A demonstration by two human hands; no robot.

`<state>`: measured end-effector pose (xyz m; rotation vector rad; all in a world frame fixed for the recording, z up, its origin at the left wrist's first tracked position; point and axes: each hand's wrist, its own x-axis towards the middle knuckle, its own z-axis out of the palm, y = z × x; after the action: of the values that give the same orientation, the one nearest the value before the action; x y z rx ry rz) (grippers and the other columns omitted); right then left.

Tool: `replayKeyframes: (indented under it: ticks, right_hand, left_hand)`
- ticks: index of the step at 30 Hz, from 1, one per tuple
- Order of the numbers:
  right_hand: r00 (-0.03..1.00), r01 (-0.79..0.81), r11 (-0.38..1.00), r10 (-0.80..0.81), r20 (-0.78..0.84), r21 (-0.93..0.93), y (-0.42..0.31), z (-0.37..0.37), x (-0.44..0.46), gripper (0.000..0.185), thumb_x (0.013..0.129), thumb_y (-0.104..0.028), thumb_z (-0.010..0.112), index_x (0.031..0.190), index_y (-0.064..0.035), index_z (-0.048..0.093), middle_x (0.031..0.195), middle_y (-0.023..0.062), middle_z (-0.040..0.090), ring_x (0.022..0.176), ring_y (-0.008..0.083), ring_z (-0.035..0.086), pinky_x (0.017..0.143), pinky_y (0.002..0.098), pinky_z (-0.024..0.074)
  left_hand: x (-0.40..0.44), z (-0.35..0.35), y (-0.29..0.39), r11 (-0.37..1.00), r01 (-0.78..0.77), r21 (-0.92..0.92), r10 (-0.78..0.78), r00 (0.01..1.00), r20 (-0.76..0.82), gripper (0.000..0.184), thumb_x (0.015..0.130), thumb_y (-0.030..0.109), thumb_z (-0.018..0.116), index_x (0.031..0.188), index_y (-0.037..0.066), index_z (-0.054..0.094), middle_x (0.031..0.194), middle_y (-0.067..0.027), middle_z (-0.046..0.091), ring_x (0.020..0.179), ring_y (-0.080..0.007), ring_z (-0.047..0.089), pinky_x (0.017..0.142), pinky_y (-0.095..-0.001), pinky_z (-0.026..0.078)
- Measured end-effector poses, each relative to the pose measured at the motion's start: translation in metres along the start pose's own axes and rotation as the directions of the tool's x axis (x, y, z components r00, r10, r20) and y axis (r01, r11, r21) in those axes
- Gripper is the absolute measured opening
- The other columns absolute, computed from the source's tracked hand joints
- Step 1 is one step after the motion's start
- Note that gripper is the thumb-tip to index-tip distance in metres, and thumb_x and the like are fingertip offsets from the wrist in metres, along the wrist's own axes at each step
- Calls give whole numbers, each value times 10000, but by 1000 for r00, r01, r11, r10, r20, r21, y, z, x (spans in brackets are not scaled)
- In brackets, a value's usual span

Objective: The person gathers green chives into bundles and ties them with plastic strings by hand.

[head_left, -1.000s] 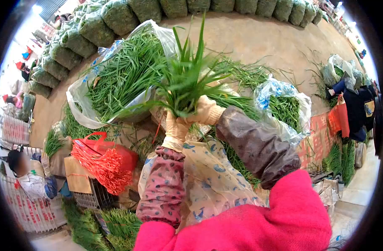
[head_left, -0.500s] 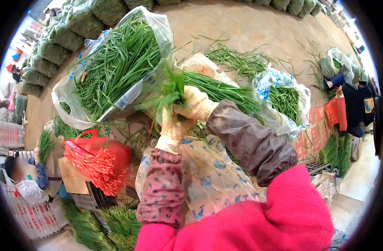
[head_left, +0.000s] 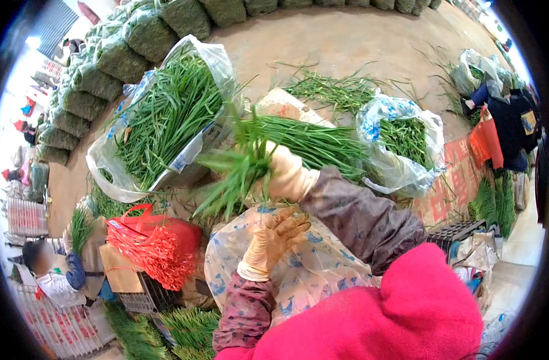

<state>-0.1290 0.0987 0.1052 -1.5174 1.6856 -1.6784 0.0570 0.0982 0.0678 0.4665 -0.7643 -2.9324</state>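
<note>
My gloved right hand (head_left: 291, 172) is closed round a bunch of long green stalks (head_left: 241, 168), whose leafy ends are smeared by motion. Below it, over the patterned apron (head_left: 310, 258), my gloved left hand (head_left: 276, 240) is apart from the bunch, fingers spread and nothing in it. Behind my right hand lies a pile of green stalks (head_left: 316, 141) on a pale block (head_left: 286, 107). To the left stands a large clear plastic bag (head_left: 109, 180) full of green leaves. A smaller white-and-blue bag (head_left: 433, 129) with greens is beyond my right forearm.
Red ties (head_left: 148, 249) hang from a red bag (head_left: 187, 237) at the left, by a dark crate (head_left: 151, 294). A person (head_left: 58, 273) holds greens at the far left; another (head_left: 511, 129) is at the right. Full sacks (head_left: 133, 42) line the back.
My left hand has let go of the bunch, moved down towards the apron and opened. My right hand still holds the stalks, now slightly lower.
</note>
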Motion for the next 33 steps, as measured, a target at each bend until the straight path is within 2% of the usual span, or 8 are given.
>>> replayKeyframes:
  ticks: [5,12,16,18,19,25,27,33]
  right_hand:
    - [834,424,905,-404,376,34,-56,-5,-35,558,463,-196,751,993,-118,598,1014,78,593,1060,301,555,918,429,435]
    - [697,622,769,-455,554,-150,-91,4,-119,365,623,-236,591,970,-125,583,944,41,572,1070,260,523,1003,413,361]
    - [853,-43,942,-138,503,332,-118,-48,-134,373,760,-114,690,1116,-43,605,1126,70,607,1115,237,538,975,391,416]
    - [848,-529,592,335,412,608,-94,-52,-152,252,881,-134,639,1102,-15,630,1136,71,621,1058,146,564,898,318,474]
    - [782,-619,703,513,353,350,-72,-50,-151,276,894,-164,634,1131,-24,612,1098,67,624,1035,132,563,878,306,477]
    - [636,-760,389,287,716,520,-26,-1,-150,581,819,-376,726,1270,-69,525,1201,114,607,1084,198,579,920,347,479]
    - [860,-466,-123,172,481,876,-15,10,-151,667,769,-494,728,1250,-73,536,1180,106,623,1038,219,610,906,369,499]
    - [846,-9,-54,532,36,999,26,-49,-125,565,818,-501,680,1181,-81,575,1006,50,663,886,206,637,795,380,530]
  left_hand:
    - [4,-30,-32,843,52,-535,113,956,271,769,852,613,544,1384,75,406,1328,-160,483,1172,-282,500,968,-443,418]
    - [-11,2,-13,927,118,-355,-150,987,-62,596,918,483,534,1372,108,436,1105,-80,630,961,-217,611,843,-384,501]
    - [-12,17,4,988,32,-149,-39,998,-46,505,874,232,647,1258,-52,483,773,-25,563,690,-120,515,651,-242,432]
    - [-17,11,7,996,-59,68,67,991,-114,410,862,246,644,1139,-48,577,664,4,504,583,-115,430,536,-244,359]
    - [-22,23,10,982,-56,181,82,987,-137,399,837,252,662,1082,-54,590,635,0,499,559,-112,431,529,-238,352]
    - [-41,46,15,862,92,498,-54,994,-90,362,761,201,721,1011,-25,590,676,-61,561,533,-147,486,515,-268,389]
    - [-49,38,13,820,162,548,-122,987,-108,372,734,168,754,1003,-28,587,711,-91,590,531,-160,511,490,-285,406]
    - [-74,32,2,698,416,583,-406,901,-156,454,731,237,790,1045,-12,575,662,-66,559,505,-132,467,478,-262,368]
